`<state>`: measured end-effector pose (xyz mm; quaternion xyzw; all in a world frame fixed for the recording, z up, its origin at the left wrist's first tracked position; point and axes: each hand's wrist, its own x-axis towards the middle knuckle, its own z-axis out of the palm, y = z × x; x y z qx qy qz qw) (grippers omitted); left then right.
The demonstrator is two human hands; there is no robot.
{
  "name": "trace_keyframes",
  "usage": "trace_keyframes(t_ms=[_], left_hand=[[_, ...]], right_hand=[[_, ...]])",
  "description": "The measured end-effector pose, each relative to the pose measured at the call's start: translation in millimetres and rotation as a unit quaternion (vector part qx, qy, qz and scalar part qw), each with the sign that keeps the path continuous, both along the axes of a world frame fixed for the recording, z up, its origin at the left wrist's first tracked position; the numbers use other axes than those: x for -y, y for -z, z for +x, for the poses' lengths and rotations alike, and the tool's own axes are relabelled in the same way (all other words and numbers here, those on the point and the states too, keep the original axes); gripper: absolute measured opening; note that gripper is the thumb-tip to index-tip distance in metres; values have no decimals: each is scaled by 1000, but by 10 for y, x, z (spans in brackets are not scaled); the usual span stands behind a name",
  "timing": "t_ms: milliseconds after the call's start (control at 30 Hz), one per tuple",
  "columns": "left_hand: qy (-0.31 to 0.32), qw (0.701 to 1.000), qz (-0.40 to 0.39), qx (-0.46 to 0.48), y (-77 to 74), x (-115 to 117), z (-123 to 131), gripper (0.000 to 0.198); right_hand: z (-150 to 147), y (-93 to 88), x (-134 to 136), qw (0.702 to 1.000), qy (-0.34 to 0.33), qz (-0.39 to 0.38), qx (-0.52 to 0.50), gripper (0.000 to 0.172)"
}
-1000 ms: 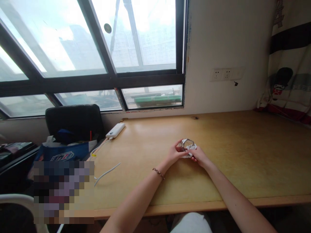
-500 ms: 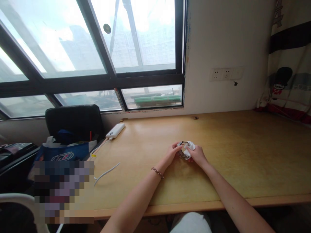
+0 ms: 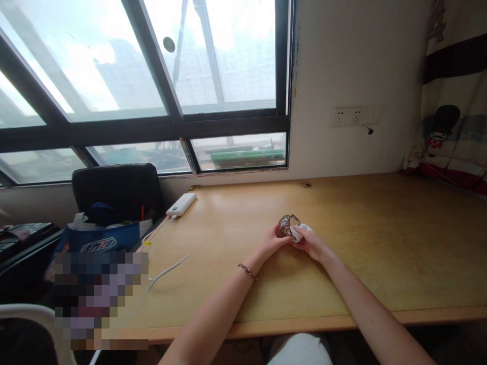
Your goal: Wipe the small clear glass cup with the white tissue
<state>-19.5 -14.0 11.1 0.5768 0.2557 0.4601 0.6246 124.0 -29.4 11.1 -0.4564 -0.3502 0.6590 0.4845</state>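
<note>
Above the wooden table (image 3: 213, 299), my left hand (image 3: 271, 241) is closed on a wide, dark openwork bangle (image 3: 285, 226), gripping its left and lower side. The bangle is tilted, so its round opening shows. My right hand (image 3: 313, 245) pinches a crumpled white tissue (image 3: 300, 232) against the bangle's right side. My thumb lies on the tissue. Part of the bangle is hidden behind the tissue and my fingers. A braided bracelet (image 3: 248, 272) circles my left wrist.
A white power bank (image 3: 181, 205) with a white cable (image 3: 167, 268) lies at the table's left side. Left of the table stand a black chair (image 3: 117, 185) and a blue bag (image 3: 99, 241). A window (image 3: 228, 121) and wall sockets (image 3: 355, 116) are behind.
The bangle has turned in my hands and shows more of its patterned side. The tissue has shifted to the right, out of most of the opening, and my right hand has moved slightly right.
</note>
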Motion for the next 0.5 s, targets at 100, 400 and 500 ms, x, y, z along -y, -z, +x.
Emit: trace_keyframes(t_ms=[100,400,500], left_hand=[[-15,1000,-13,17,-31,4,-13,61],[31,998,-53,17,-125,79,-29,49],[14,997,-74,16,-133,105,-47,45]], right_hand=[[-1,-17,5,997,-36,13,-60,24],[49,-64,20,883,127,190,411,18],[86,-100,49,808,162,281,491,21]])
